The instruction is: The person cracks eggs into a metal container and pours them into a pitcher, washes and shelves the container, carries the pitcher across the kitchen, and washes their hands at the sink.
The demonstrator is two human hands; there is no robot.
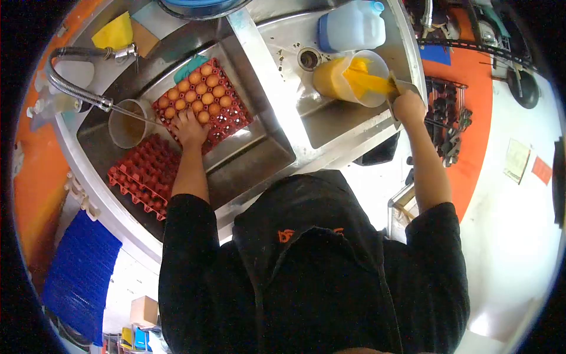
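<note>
Two-basin sink (268,76); left grip (190,127) spread over one egg tray (239,115), right grip (409,108) round grey utensil (405,87)

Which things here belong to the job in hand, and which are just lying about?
Apparently in use:
eggs, under the left hand
red tray holding them
jug with yellow contents
grey item in the right hand

Apparently lying about:
blue-capped container
blue mat
cardboard box

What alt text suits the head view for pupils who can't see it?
A person's left hand touches eggs in a red tray in a sink; the right hand grips a grey object at a jug of yellow liquid.
</note>
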